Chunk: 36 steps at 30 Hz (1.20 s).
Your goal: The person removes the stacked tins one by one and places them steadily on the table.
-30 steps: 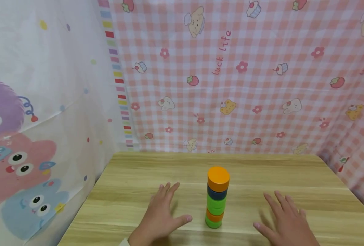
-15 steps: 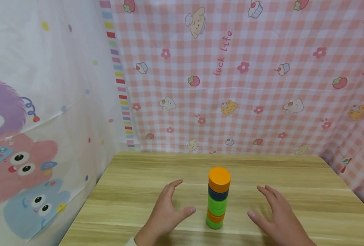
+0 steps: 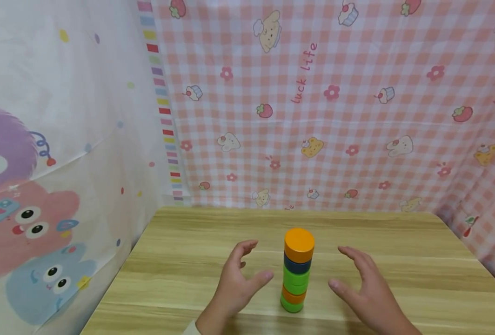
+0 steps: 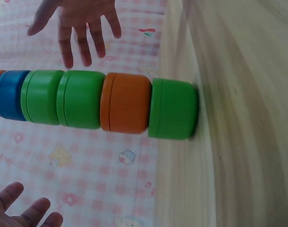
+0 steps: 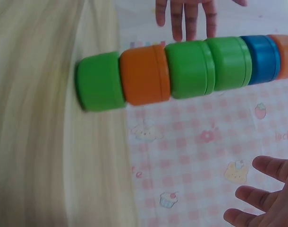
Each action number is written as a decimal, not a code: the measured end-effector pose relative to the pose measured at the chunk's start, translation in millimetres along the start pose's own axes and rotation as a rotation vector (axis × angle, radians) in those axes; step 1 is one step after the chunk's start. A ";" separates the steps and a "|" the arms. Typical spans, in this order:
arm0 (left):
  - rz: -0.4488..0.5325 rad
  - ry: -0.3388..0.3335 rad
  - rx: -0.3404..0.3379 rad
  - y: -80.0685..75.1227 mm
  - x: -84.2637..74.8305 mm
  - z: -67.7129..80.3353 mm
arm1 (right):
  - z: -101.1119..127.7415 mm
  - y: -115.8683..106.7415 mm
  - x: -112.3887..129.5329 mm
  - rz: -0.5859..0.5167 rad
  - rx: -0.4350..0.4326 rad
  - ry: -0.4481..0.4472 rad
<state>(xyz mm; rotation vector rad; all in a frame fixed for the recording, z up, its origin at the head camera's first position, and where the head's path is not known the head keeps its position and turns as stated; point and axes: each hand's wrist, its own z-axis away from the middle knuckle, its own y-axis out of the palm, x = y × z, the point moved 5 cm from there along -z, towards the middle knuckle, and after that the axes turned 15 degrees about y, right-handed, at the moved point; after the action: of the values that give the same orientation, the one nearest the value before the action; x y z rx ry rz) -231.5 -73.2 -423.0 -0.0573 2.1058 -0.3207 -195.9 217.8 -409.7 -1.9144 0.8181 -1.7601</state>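
A stack of round blocks [image 3: 297, 270] stands on the wooden table [image 3: 189, 260]: green at the bottom, then orange, two green, blue and an orange top. My left hand [image 3: 237, 279] hovers just left of it, fingers loosely curved, thumb toward the stack, touching nothing. On the other side my right hand [image 3: 366, 286] mirrors it, also holding nothing. The left wrist view shows the stack [image 4: 101, 99] sideways, my left fingertips [image 4: 21, 208] below it and the right hand [image 4: 78, 23] beyond. In the right wrist view the stack [image 5: 182, 71] lies between my right fingers [image 5: 262, 194] and the left hand [image 5: 191, 14].
A pink checked cloth [image 3: 335, 116] hangs behind the table and along the right side. A white cartoon-printed cloth [image 3: 42, 186] covers the left side. The table's left edge [image 3: 117, 274] runs close to that cloth.
Both hands have lifted off the table and moved inward toward the stack, their fingers curving. The stack has not moved.
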 end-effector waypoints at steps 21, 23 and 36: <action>0.102 0.015 0.023 25.5 -8.0 -11.6 | -4.7 5.5 32.7 -0.129 0.025 0.010; 0.108 0.018 0.022 26.9 -9.5 -12.6 | -5.7 6.2 36.2 -0.142 0.021 -0.002; 0.155 0.014 0.041 35.9 -15.4 -17.0 | -7.6 11.5 56.6 -0.244 0.063 0.008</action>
<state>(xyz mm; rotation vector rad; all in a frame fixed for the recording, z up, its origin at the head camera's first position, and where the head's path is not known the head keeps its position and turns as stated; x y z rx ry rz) -234.6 -32.5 -410.7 0.1324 2.1027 -0.2721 -203.4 172.4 -374.1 -2.0375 0.5431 -1.9088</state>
